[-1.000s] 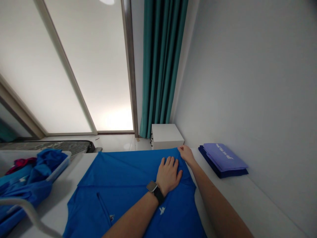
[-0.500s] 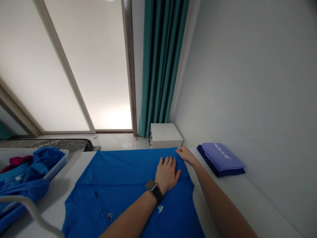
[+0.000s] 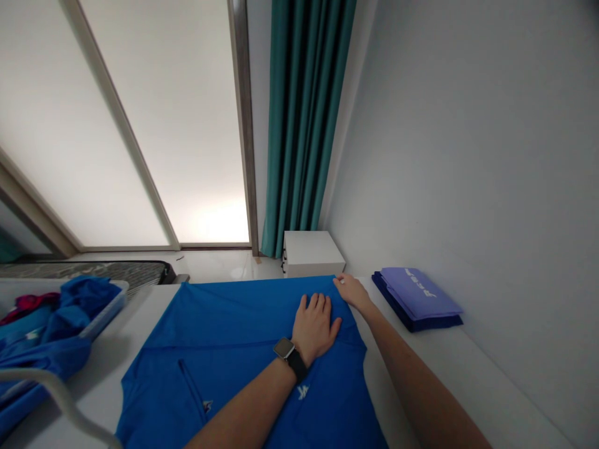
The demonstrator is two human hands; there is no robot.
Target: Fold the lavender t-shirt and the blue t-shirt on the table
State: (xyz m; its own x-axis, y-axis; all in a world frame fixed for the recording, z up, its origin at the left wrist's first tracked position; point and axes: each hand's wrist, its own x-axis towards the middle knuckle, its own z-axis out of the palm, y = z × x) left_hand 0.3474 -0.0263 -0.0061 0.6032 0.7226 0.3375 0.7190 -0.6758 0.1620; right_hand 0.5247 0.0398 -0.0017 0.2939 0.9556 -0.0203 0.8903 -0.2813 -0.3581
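A blue polo shirt lies spread on a white table, with a white logo and what looks like a placket near the front. Flat on its right part rests my left hand, fingers stretched forward, a black watch on the wrist. At the shirt's far right corner, by the table's back edge, my right hand pinches the fabric between thumb and fingers. The near end of the shirt runs out of view, partly covered by my left forearm.
Folded purple and navy clothes are stacked at the right by the wall. On the left stands a plastic bin heaped with blue and red garments, and a curved grey tube crosses in front. Behind the table sits a white cabinet.
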